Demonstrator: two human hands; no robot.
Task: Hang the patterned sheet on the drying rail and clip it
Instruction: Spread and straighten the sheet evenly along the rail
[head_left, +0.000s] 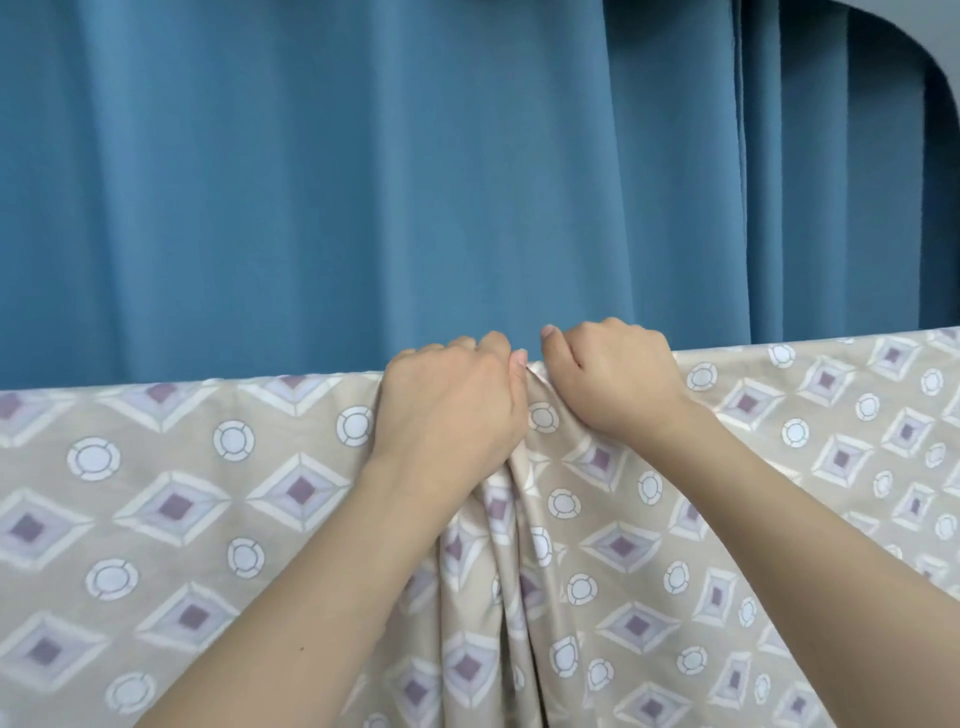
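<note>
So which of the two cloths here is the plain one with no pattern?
The blue curtain hanging behind is plain. The beige sheet in front, gripped at its top edge by both hands, is printed with diamonds and circles.

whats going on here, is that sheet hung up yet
A person has the patterned sheet draped over a rail that the cloth hides, in front of a blue curtain. The left hand and right hand grip its top edge side by side, where the cloth bunches into folds. No clip is visible.
</note>
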